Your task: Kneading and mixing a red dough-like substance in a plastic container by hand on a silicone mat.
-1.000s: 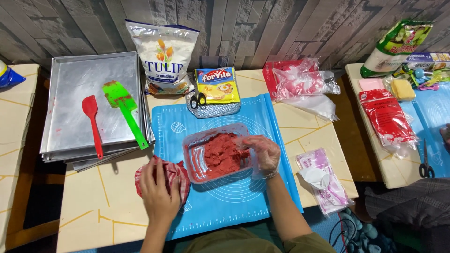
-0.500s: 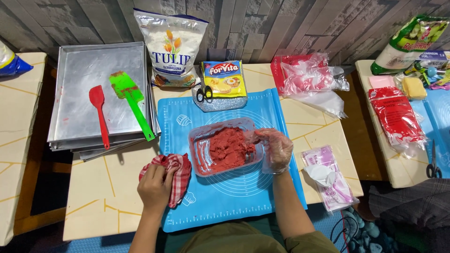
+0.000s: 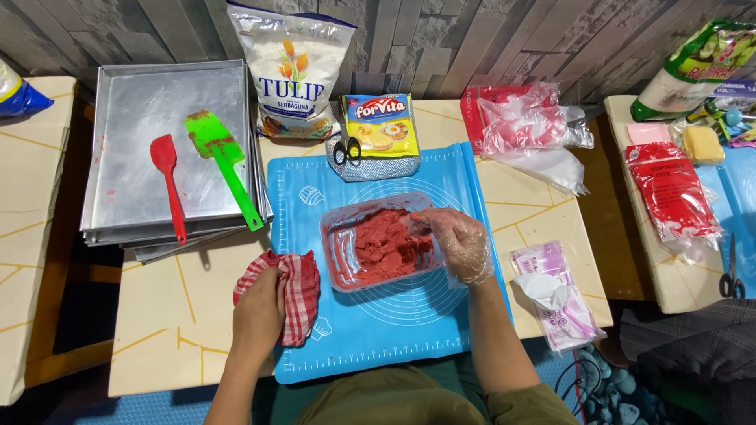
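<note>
Dough, red, fills a clear tub on the blue mat covering a cream table before a grey wall; gloved right hand digs curled fingers in, left hand grips a checked cloth.

Below the dough tub, you had open blue mat; scissors and margarine packet blocked above.

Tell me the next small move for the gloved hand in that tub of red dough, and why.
Probably close the gloved right hand on a small lump of the red dough and lift it out. Its fingertips already rest on the dough inside the clear plastic tub, the blue mat in front lies bare, and the left hand is busy on the checked cloth.
</note>
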